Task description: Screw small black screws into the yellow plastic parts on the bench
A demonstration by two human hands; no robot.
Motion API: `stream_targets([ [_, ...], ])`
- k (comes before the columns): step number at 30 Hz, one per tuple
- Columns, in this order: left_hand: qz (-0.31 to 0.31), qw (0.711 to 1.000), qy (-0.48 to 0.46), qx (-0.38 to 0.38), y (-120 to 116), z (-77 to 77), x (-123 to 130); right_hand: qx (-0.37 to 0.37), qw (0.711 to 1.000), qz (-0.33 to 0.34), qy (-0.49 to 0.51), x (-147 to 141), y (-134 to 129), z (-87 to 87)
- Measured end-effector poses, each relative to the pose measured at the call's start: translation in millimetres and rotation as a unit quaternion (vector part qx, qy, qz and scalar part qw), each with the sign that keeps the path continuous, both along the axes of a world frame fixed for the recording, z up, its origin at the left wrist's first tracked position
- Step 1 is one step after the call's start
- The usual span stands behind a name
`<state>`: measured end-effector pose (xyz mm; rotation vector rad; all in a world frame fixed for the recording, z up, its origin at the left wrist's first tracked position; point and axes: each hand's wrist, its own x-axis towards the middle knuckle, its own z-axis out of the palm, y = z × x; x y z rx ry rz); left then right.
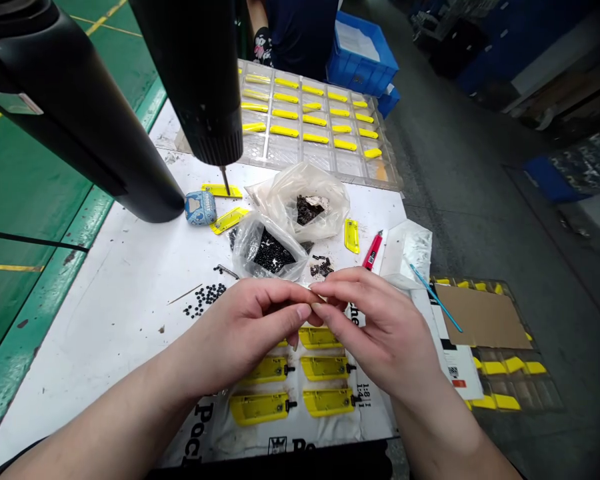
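My left hand (260,327) and my right hand (375,320) meet at the fingertips above the rows of yellow parts. Both hands are closed in a pinch; whatever lies between the fingertips is too small and hidden to name. Beneath them, yellow parts (325,369) with small black pieces at their right ends lie on a printed white sheet (220,437). Just beyond the fingers are small dark pieces (321,267) and an open plastic bag of black parts (273,253). Loose black parts (205,300) are scattered left of my left hand.
A black electric screwdriver (200,87) hangs at upper left near a black cylinder (90,120). Behind the bags stands a compartment tray (320,160) of yellow parts. A red cutter (373,251) lies right. A person (300,33) sits beyond, beside a blue crate (363,67).
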<state>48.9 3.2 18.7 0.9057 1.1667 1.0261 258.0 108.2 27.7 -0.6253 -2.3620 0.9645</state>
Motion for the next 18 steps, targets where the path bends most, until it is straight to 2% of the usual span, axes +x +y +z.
stream_targets([
  [3, 0.049, 0.997, 0.056, -0.014, 0, 2.4, -3, 0.016, 0.998, -0.057, -0.028, 3, 6, -0.1],
  [6, 0.143, 0.983, 0.118, -0.005, 1, 4.1, -8, 0.071, 0.988, -0.109, -0.082, 6, 15, -4.9],
  [10, 0.239, 0.965, 0.110, 0.007, 4, 0.5, -12, 0.093, 0.980, -0.080, -0.156, 5, 19, -17.1],
  [14, 0.257, 0.963, 0.080, 0.004, 4, -3.6, -11, 0.103, 0.973, -0.031, -0.202, -3, 14, -23.9],
  [18, 0.252, 0.965, 0.079, -0.004, 5, -1.6, -9, 0.098, 0.967, -0.033, -0.235, -10, 11, -23.6],
])
